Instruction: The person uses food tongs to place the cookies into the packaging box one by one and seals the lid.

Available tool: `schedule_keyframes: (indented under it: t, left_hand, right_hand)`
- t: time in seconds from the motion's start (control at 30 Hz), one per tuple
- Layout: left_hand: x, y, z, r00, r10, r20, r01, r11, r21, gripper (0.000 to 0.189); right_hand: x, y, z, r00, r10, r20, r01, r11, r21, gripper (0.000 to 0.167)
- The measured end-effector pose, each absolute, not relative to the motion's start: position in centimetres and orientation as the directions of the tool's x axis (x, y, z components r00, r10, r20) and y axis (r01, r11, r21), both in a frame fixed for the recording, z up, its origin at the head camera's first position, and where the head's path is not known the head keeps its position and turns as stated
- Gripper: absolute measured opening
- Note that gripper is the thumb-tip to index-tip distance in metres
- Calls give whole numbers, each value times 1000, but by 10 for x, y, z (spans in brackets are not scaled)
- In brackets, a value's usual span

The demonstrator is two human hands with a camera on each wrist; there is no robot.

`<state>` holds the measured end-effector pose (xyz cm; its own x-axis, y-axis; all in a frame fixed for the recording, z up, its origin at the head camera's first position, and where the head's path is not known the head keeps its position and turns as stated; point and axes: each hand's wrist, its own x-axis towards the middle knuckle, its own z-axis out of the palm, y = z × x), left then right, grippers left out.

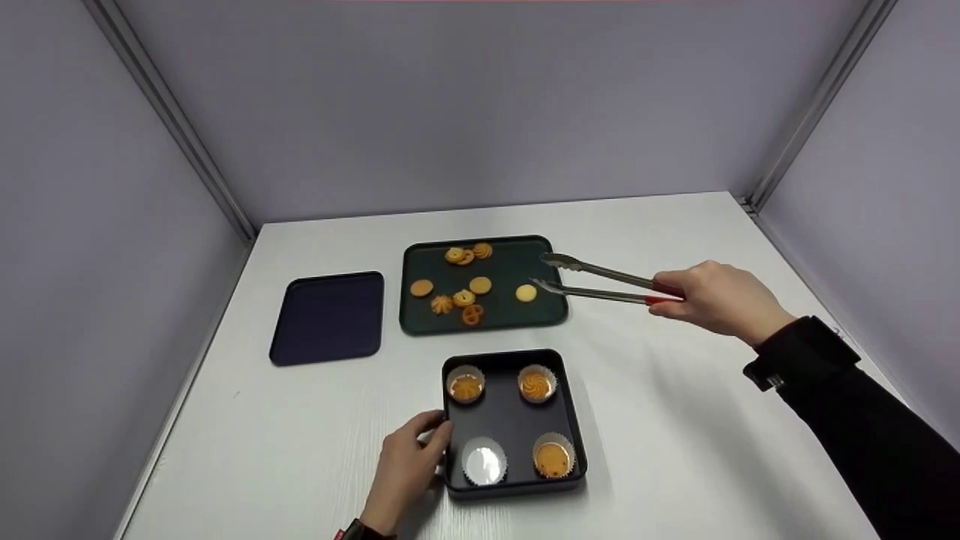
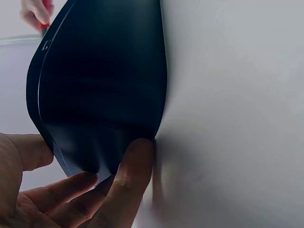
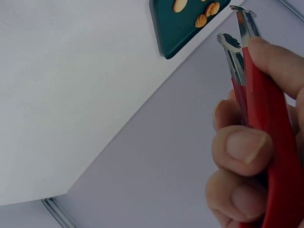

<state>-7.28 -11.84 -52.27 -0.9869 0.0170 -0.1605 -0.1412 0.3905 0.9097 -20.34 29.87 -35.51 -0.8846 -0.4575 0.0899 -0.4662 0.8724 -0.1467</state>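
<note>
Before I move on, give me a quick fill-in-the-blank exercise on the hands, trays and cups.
1. The right hand grips tongs with ____ handles.
2. The left hand holds the side of the black pan, which contains ____ paper cups.
3. The loose cookies lie on the ____ tray.
4. The cup without a cookie is the one nearest the ____ hand.

Missing words: red; four; green; left.
</note>
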Motion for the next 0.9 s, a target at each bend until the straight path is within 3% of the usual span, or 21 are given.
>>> schedule_keyframes:
  t: [0.47, 0.9]
  left_hand:
    - [-74, -118, -524, -991, 13, -136, -119, 404, 907, 40]
    - [-73, -117, -524, -989, 11, -150, -134, 379, 916, 39]
  right_hand:
    - [-214, 289, -380, -900, -436, -10, -427, 886, -178, 15]
    - [-219, 278, -396, -903, -427, -42, -416, 896, -158, 22]
